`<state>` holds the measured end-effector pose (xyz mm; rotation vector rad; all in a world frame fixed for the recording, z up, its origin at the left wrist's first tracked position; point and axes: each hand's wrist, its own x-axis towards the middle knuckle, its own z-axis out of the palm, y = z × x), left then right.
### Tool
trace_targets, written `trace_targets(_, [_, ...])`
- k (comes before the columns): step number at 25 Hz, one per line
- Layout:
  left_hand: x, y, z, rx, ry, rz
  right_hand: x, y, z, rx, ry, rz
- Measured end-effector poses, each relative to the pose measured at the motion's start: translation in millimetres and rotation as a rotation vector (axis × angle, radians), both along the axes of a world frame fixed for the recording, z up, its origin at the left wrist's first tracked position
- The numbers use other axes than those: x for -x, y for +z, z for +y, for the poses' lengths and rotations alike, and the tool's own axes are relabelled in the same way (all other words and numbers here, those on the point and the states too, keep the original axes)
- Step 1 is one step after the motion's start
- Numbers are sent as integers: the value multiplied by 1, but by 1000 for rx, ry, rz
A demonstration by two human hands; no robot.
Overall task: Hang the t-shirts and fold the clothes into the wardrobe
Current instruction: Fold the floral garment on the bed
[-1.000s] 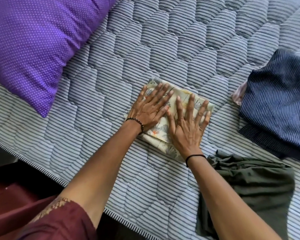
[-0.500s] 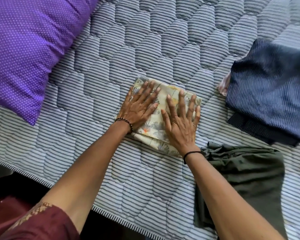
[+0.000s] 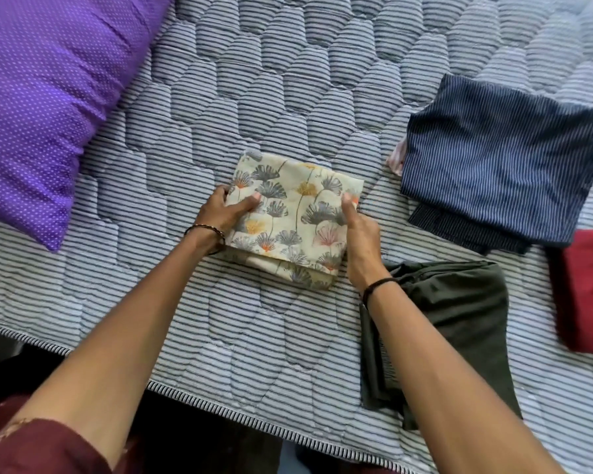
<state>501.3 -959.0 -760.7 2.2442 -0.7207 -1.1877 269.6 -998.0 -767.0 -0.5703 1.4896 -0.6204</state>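
Observation:
A folded cream cloth with a floral print (image 3: 290,217) lies in the middle of the striped quilted mattress (image 3: 288,80). My left hand (image 3: 225,212) grips its left edge, thumb on top and fingers tucked under. My right hand (image 3: 358,230) grips its right edge the same way, thumb on the cloth. To the right lies a folded navy striped garment (image 3: 500,172) with a bit of pink cloth (image 3: 396,159) showing under it. A dark olive garment (image 3: 452,319) lies loosely folded under my right forearm. A red cloth (image 3: 589,289) sits at the right edge.
A large purple dotted pillow (image 3: 48,97) fills the upper left. The mattress's near edge (image 3: 220,408) runs diagonally across the bottom, with dark floor below it. My maroon sleeve (image 3: 38,446) shows at the bottom left.
Both hands were pressing flat on top of the floral cloth; now they have slid to its left and right edges and grip it. The view has shifted, bringing the red cloth in.

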Motion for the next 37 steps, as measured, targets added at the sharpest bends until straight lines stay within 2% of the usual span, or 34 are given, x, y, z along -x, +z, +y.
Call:
trace_targets(3, [-1,3,5,18,123,239,0,-3,4,-56,206,-103])
trace_targets(7, [15,9,15,95,193,360,8,-2,9,-18,98,-93])
trace_targets(10, [28,16,16,170,157,393,21,8,9,60,81,-55])
trace_targets(15, [61,35,5,207,144,509,63,29,3,152,20,-145])
trace_targets(22, [150,60,-16,210,19,470,158,56,0,198,-51,-285])
trace_targets(26, [231,72,-28,188,-15,568,233,62,-5,198,-131,-236])
trace_targets(32, [354,68,-42,116,-84,761,357,72,-16,252,-161,-57])
trace_targets(37, [453,47,-51,115,-197,825,459,70,-40,363,-46,181])
